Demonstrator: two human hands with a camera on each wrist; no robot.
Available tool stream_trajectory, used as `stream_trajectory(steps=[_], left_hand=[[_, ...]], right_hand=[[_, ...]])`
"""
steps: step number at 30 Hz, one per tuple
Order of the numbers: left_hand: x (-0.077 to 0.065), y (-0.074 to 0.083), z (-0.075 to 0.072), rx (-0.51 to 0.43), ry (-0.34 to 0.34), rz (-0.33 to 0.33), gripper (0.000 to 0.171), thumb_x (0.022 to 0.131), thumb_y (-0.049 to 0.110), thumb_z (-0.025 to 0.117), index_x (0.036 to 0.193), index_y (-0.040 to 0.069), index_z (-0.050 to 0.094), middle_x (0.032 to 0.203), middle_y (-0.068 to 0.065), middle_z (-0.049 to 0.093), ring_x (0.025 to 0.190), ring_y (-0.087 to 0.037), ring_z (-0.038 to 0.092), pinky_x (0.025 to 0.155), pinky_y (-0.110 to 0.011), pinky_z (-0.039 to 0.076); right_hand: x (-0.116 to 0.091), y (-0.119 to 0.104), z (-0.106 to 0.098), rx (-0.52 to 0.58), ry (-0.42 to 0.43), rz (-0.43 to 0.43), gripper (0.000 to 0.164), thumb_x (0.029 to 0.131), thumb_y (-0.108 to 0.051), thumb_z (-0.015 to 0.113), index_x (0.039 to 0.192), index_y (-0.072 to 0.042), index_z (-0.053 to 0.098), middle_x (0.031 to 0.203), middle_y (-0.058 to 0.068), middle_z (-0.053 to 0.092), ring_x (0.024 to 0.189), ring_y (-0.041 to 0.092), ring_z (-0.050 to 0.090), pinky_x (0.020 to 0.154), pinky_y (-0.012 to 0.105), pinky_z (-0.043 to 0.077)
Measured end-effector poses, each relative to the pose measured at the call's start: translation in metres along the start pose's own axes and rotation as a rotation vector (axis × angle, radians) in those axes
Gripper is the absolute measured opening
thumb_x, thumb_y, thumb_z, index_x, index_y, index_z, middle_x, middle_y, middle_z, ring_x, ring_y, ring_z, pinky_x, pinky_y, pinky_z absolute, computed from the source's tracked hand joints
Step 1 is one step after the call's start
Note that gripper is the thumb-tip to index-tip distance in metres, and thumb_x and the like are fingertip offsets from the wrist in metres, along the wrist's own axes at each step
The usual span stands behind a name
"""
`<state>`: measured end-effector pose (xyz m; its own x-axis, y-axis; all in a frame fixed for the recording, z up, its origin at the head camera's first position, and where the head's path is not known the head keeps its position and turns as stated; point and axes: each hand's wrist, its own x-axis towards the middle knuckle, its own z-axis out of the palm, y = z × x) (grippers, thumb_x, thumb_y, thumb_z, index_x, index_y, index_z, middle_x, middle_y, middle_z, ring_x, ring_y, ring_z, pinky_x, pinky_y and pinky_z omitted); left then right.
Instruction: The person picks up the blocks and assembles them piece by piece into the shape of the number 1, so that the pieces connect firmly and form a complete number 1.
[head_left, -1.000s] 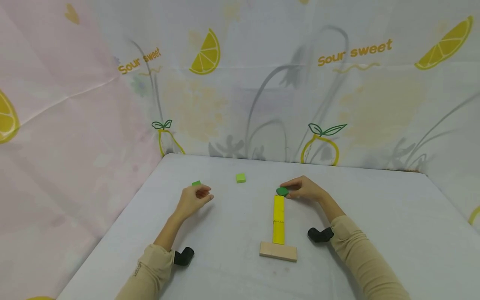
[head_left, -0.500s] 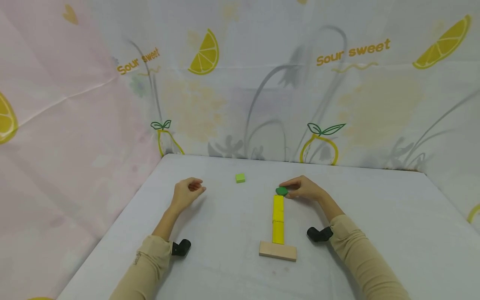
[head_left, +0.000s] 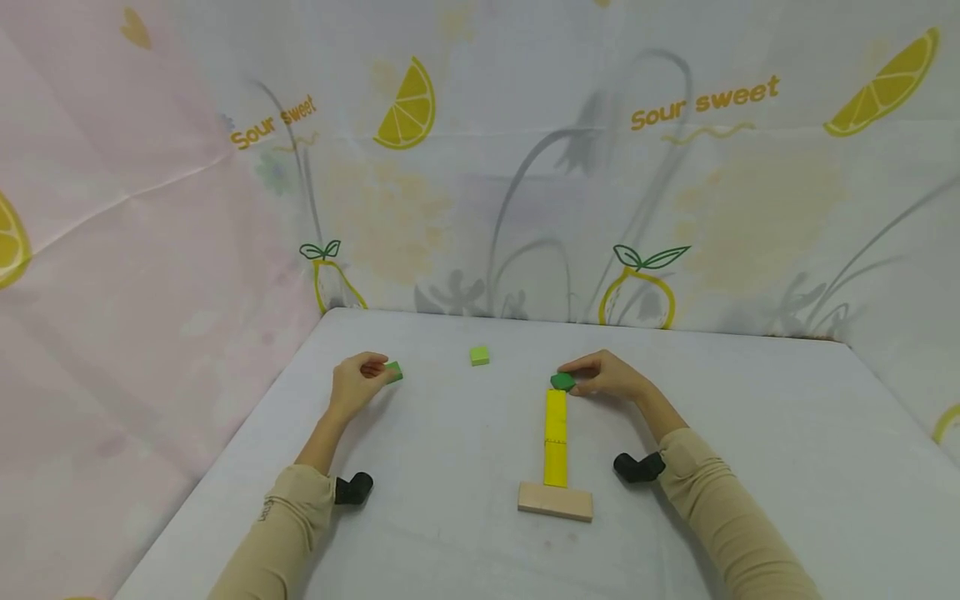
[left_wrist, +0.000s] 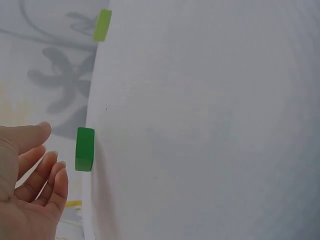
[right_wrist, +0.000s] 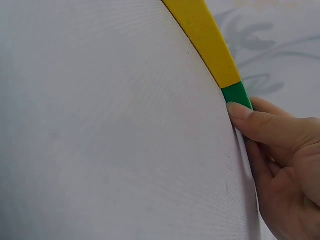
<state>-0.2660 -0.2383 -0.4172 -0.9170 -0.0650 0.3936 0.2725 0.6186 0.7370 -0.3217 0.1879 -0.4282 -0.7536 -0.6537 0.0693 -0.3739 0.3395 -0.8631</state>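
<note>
In the head view my right hand (head_left: 603, 373) pinches a dark green block (head_left: 562, 381) between thumb and fingers. That block sits at the far end of a row of two yellow blocks (head_left: 555, 437); in the right wrist view, the green block (right_wrist: 236, 94) lies against the yellow end. My left hand (head_left: 358, 383) is loosely bent with nothing in it. Just beyond its fingertips stands another green block (head_left: 395, 372). The left wrist view shows a gap between the thumb and that green block (left_wrist: 85, 149).
A light green block (head_left: 479, 356) lies farther back, between the hands. At the near end of the yellow row a plain wooden block (head_left: 555, 502) lies crosswise. A white cloth covers the table (head_left: 450, 533), and a printed curtain (head_left: 495, 167) hangs behind it.
My left hand has moved leftward off the green block, which it hid before and which now shows beside its fingertips. The right hand keeps its hold on the dark green block.
</note>
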Motion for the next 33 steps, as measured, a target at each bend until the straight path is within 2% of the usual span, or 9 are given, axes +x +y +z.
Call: stream_trajectory(steps=[6, 10, 14, 24, 29, 33], left_hand=[[0.001, -0.005, -0.003, 0.009, 0.009, -0.035, 0.025, 0.078, 0.001, 0.071, 0.098, -0.013, 0.065, 0.086, -0.023, 0.066, 0.081, -0.033, 0.063, 0.069, -0.017, 0.047], [0.001, -0.006, -0.006, 0.024, 0.007, -0.061, 0.028, 0.080, 0.003, 0.069, 0.101, -0.014, 0.064, 0.094, -0.029, 0.065, 0.087, -0.039, 0.062, 0.076, -0.033, 0.052], [0.003, -0.009, -0.009, 0.032, -0.034, -0.115, 0.033, 0.081, 0.006, 0.067, 0.108, -0.014, 0.062, 0.106, -0.031, 0.062, 0.095, -0.041, 0.061, 0.081, -0.045, 0.051], [0.004, -0.014, -0.010, 0.061, -0.190, -0.191, 0.049, 0.081, 0.015, 0.072, 0.118, -0.013, 0.056, 0.118, -0.029, 0.058, 0.108, -0.042, 0.055, 0.093, -0.048, 0.044], [0.006, -0.015, -0.008, 0.089, -0.248, -0.198, 0.051, 0.079, 0.013, 0.072, 0.119, -0.013, 0.055, 0.117, -0.030, 0.058, 0.109, -0.041, 0.054, 0.093, -0.047, 0.043], [0.007, -0.014, -0.007, 0.115, -0.264, -0.192, 0.050, 0.079, 0.012, 0.071, 0.119, -0.014, 0.054, 0.115, -0.031, 0.058, 0.108, -0.042, 0.054, 0.093, -0.048, 0.043]], right_hand=[[0.001, 0.002, 0.001, 0.009, -0.004, 0.000, 0.041, 0.080, 0.001, 0.070, 0.117, 0.013, 0.058, 0.121, 0.027, 0.058, 0.119, 0.042, 0.049, 0.101, 0.048, 0.036], [0.001, 0.003, 0.000, 0.010, -0.006, -0.002, 0.041, 0.080, 0.001, 0.070, 0.117, 0.013, 0.059, 0.121, 0.027, 0.057, 0.120, 0.042, 0.048, 0.101, 0.048, 0.036], [0.001, 0.003, 0.000, 0.019, -0.009, 0.000, 0.041, 0.080, 0.001, 0.070, 0.118, 0.012, 0.058, 0.122, 0.027, 0.057, 0.120, 0.042, 0.048, 0.101, 0.048, 0.035], [0.001, 0.003, 0.000, 0.028, -0.009, -0.007, 0.040, 0.080, 0.002, 0.069, 0.117, 0.013, 0.058, 0.122, 0.028, 0.057, 0.121, 0.042, 0.047, 0.102, 0.048, 0.035], [0.001, 0.004, 0.000, 0.016, -0.005, -0.001, 0.040, 0.080, 0.001, 0.070, 0.118, 0.012, 0.059, 0.122, 0.027, 0.057, 0.121, 0.042, 0.047, 0.102, 0.049, 0.035], [0.001, 0.003, 0.000, 0.014, -0.005, -0.004, 0.041, 0.080, 0.002, 0.070, 0.118, 0.012, 0.059, 0.122, 0.027, 0.057, 0.120, 0.042, 0.048, 0.101, 0.048, 0.035]])
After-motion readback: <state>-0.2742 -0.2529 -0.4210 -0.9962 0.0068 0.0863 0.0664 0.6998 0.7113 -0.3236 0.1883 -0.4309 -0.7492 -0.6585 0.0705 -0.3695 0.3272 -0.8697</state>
